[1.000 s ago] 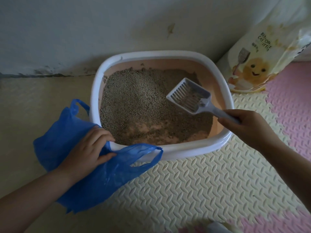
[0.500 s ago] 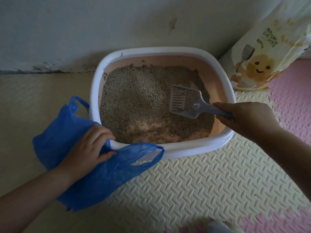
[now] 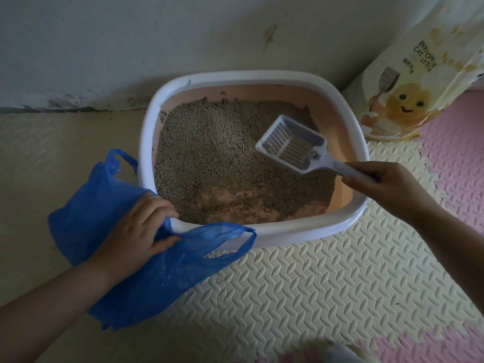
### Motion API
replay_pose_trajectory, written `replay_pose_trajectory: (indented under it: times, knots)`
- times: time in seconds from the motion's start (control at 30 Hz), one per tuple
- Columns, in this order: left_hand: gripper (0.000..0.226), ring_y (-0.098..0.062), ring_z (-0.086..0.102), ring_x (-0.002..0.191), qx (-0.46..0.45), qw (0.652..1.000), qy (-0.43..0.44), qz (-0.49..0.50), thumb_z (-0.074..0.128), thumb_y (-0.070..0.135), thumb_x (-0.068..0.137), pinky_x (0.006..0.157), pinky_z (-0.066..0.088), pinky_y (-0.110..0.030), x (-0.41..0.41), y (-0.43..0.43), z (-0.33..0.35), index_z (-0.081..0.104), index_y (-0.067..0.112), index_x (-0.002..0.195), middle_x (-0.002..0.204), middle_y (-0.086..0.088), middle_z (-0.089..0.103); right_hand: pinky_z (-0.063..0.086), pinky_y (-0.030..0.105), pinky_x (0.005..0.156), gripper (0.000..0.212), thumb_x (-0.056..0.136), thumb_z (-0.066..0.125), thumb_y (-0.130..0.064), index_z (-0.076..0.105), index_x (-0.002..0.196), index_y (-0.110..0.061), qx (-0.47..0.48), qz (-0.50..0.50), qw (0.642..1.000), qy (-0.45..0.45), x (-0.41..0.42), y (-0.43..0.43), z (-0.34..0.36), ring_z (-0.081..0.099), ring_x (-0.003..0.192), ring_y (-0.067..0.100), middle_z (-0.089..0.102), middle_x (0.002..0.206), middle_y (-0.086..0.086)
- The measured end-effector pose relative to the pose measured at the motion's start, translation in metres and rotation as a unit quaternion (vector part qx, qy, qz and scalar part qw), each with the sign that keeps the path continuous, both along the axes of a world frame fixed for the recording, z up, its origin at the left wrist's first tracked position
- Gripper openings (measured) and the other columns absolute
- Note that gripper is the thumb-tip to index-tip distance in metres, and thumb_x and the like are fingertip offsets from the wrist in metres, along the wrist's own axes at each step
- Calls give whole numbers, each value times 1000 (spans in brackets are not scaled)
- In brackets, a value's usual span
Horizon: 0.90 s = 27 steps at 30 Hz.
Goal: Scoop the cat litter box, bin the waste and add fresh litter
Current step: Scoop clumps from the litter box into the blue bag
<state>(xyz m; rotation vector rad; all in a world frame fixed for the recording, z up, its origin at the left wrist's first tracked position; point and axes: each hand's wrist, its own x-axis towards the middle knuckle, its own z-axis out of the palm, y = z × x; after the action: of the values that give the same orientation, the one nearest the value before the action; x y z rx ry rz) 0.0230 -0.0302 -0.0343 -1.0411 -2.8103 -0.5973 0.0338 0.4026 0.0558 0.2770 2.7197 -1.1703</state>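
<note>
A white-rimmed litter box [image 3: 282, 233] with a pink inside stands on the floor mat against the wall, holding grey-brown litter [image 3: 214, 153]; bare pink bottom shows near its front edge. My right hand [image 3: 385, 187] grips the handle of a pale slotted scoop [image 3: 292, 145], held just above the litter at the box's right side with a small clump at its front lip. My left hand [image 3: 138, 231] clutches the mouth of a blue plastic bag [image 3: 146, 279] at the box's front left corner, one bag handle draped over the rim.
A yellow and white bag of cat litter [image 3: 424, 74] leans in the corner at the right, behind the box. The floor is cream foam mat [image 3: 301, 297] with pink tiles [image 3: 455, 158] at the right. A stained wall [image 3: 131, 43] runs behind the box.
The scoop dipped down into the litter half a second ago and has now come back up above it, with a small clump at its front. My left hand and the bag stayed put.
</note>
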Motion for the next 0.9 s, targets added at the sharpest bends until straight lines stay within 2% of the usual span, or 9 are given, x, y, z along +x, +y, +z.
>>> replay_pose_trajectory:
  times: [0.13, 0.17, 0.23, 0.3, 0.4, 0.47, 0.57, 0.7, 0.9]
  knots:
    - [54, -17, 49, 107, -4, 1000, -8, 5, 39, 53, 96, 110, 26, -18, 0, 0, 2, 63, 6, 101, 108, -3, 54, 49, 25, 78, 23, 84, 68, -29, 65, 99, -47, 3, -18, 1000, 2, 0, 4, 1, 64, 80, -3, 71, 85, -19]
    - [54, -17, 50, 107, -6, 1000, -7, 5, 39, 53, 96, 110, 25, -17, 0, 1, 2, 63, 6, 101, 108, -4, 54, 48, 23, 73, 22, 84, 68, -30, 65, 100, -45, 31, -6, 999, -5, -1, 5, 5, 63, 74, -4, 70, 83, -18]
    - [52, -18, 50, 106, -8, 1000, -4, 3, 40, 52, 96, 111, 25, -17, 0, 1, 2, 63, 6, 101, 108, -4, 54, 47, 24, 64, 21, 85, 65, -34, 67, 106, -40, 124, 37, 990, -48, -8, 11, 15, 62, 64, 4, 69, 75, -11]
    - [51, -18, 50, 106, -5, 1000, -4, 4, 40, 52, 96, 111, 25, -18, 0, 1, 1, 63, 6, 101, 108, -3, 53, 49, 29, 66, 23, 87, 60, -42, 70, 106, -35, 221, 87, 964, -116, -19, 16, 26, 63, 68, 12, 69, 75, -6]
    - [51, -18, 50, 105, 5, 1000, -5, 6, 40, 53, 96, 110, 27, -20, 0, 2, 1, 62, 6, 100, 107, -2, 53, 51, 28, 71, 31, 89, 54, -49, 72, 103, -29, 322, 163, 909, -207, -39, 20, 37, 63, 73, 7, 69, 80, -9]
    - [52, -18, 50, 105, 8, 1000, -2, 5, 40, 52, 96, 109, 27, -20, 0, 2, 0, 62, 6, 100, 106, -3, 53, 53, 28, 76, 32, 89, 54, -49, 72, 103, -27, 359, 198, 882, -231, -52, 17, 41, 63, 74, 6, 69, 81, -10]
    - [53, -19, 50, 104, 8, 1000, -7, 5, 40, 54, 96, 109, 27, -21, -1, 1, -1, 61, 6, 100, 106, -4, 54, 51, 27, 74, 33, 88, 57, -47, 72, 104, -23, 375, 216, 867, -245, -68, 10, 41, 62, 74, 7, 67, 80, -9]
    - [55, -18, 50, 105, 12, 1000, -14, 10, 39, 56, 96, 108, 26, -17, -1, 1, -3, 62, 6, 101, 107, -2, 53, 50, 25, 69, 33, 86, 60, -47, 73, 103, -22, 402, 226, 860, -220, -76, -4, 34, 62, 71, 8, 67, 77, -8]
    - [56, -12, 46, 104, 27, 1000, -5, 3, 38, 56, 96, 110, 26, -24, -3, 2, -6, 62, 5, 100, 106, -2, 52, 50, 25, 72, 37, 86, 61, -46, 73, 106, -18, 400, 217, 860, -230, -80, -15, 36, 62, 74, 10, 67, 80, -5]
